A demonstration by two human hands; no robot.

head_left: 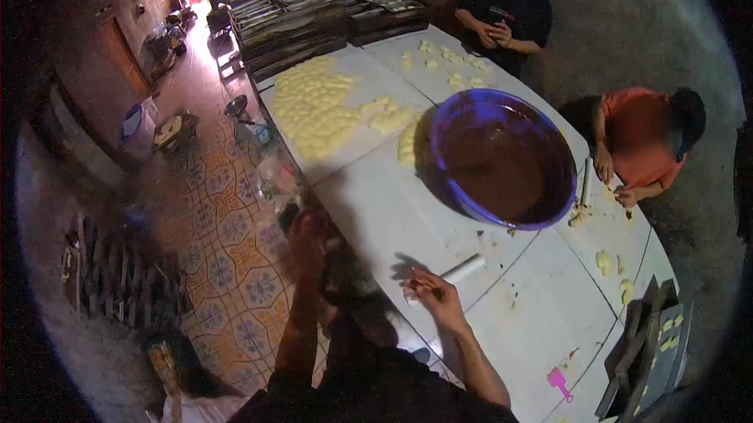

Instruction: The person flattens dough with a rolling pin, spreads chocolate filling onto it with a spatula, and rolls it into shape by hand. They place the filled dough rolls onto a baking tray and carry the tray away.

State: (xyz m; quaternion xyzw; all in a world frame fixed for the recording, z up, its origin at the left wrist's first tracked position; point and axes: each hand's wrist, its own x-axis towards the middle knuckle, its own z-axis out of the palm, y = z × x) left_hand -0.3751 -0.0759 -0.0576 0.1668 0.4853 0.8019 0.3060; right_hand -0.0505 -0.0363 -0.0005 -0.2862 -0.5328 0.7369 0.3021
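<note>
My right hand [434, 297] is over the near edge of the white tiled table [369, 196], its fingers curled together. Whatever may be in them is too small to make out. Just beyond those fingers lies a short white rod [464, 268], like a rolling pin or piece of pipe. My left hand [307, 235] hangs off the table's left side, dark and smeared, so its fingers cannot be read. Nearest to it is a clear plastic bag [276, 181] with something reddish and green. A big purple basin [566, 211] of brown filling stands on the table ahead.
Many pale dough pieces [314, 105] cover the table's far left. Stacked dark trays [290, 27] stand behind them. Two people [506, 11] work along the far side, one in orange [639, 133]. At the near right are a pink scraper [558, 381] and more trays [639, 344].
</note>
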